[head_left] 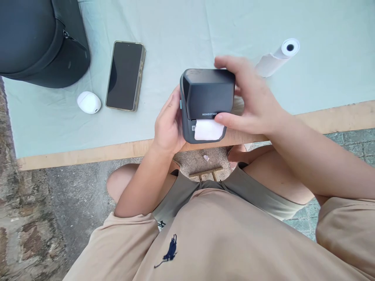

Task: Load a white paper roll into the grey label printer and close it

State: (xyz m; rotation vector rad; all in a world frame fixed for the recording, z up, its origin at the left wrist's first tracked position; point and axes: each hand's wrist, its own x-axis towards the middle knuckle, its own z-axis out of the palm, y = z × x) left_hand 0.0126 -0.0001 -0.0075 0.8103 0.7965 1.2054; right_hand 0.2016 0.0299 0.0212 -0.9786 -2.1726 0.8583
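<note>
Dark grey boxy label printer (205, 103) sits at centre frame, held in the air above the near wooden edge of the table (88, 154), not resting on it. The left hand (167, 127) clasps the printer's left side; the right hand (252, 103) wraps over its top and right side, thumb lying along the front next to the white paper strip (208, 130) that protrudes from the slot. Both hands are closed firmly on the housing. Risk: the unit hangs over the table edge and the lap, so a loosened grip would likely drop it to the stone floor. Thumb pressure on the strip could crease or tear it. Further up on the pale green table cover, the white paper roll (278, 56) at upper right lies on its side and could roll if nudged. A black smartphone (125, 75), a small white oval case (88, 102) and a dark bag (41, 39) lie at upper left, well apart.
</note>
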